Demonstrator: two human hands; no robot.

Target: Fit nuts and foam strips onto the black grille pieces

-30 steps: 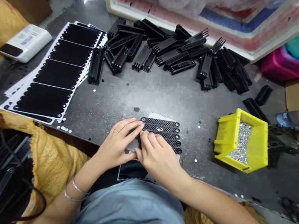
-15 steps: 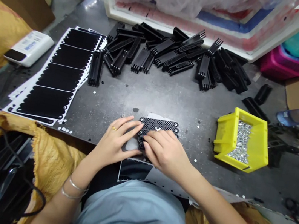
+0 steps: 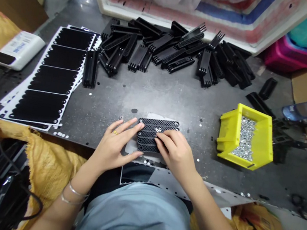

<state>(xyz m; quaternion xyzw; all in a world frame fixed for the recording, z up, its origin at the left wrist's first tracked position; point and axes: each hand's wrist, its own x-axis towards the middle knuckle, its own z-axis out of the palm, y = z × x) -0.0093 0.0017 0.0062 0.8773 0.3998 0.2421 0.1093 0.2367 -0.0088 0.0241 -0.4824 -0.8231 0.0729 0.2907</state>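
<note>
Live on the head view: five black mesh strips (image 3: 158, 123) lie stacked edge to edge at the middle of the grey bench (image 3: 156, 96), on a pale backing sheet (image 3: 153, 116). A few silver rings (image 3: 157, 129) sit on them near the centre, and I can't tell how many more the hands are covering. My left hand (image 3: 112, 149) is open, fingers apart, its tips just at the strips' left ends. My right hand (image 3: 175, 152) lies across the strips, fingers down on them; I can't tell if it's pinching anything. Plenty left out there: a big pile of black combs (image 3: 164, 50) up top, sheets of black pads (image 3: 53, 78) at left, and a yellow bin (image 3: 227, 131) well stocked with rings. The white device (image 3: 18, 50) has a label, but I can't read it.
</note>
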